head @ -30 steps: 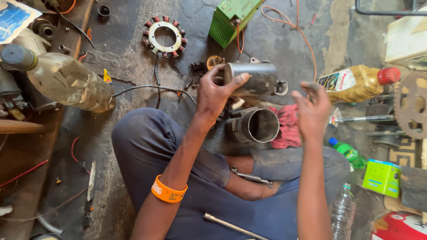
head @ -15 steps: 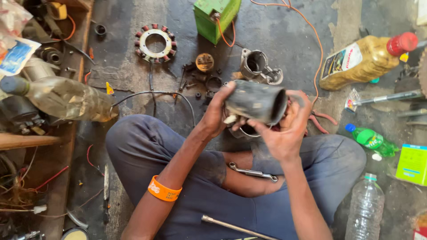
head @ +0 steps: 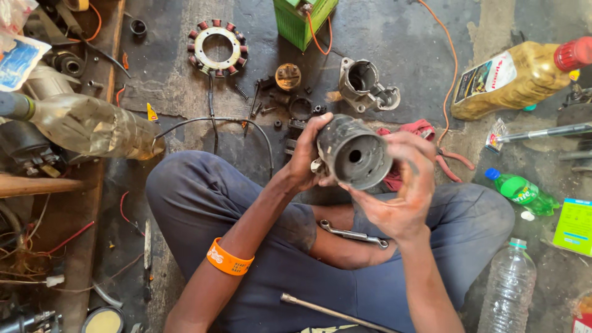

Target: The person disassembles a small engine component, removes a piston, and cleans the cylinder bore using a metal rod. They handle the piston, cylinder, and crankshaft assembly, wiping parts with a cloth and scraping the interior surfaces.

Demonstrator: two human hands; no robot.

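The person sits cross-legged on the grimy concrete floor [head: 401, 55] and holds a dark grey, greasy cylindrical metal motor housing [head: 354, 153] above the lap, its closed end with a small centre hole turned toward the camera. The left hand [head: 306, 157] has its grip clamped on the housing's left side, fingers wrapped over the top edge; the right hand [head: 404, 191] cups it from the right and below, thumb on the rim.

The housing looks oily, so it could slip from the grip and drop onto the slim silver spanner [head: 353, 234] lying on the blue trousers or onto the small loose parts scattered on the floor ahead. A finger near the rim could also catch on a sharp edge.

Compared with half a second ago, the housing has been turned from lying sideways to facing end-on toward the camera, and both hands have shifted around it. A second ago the right hand was off the housing, hovering open beside it.
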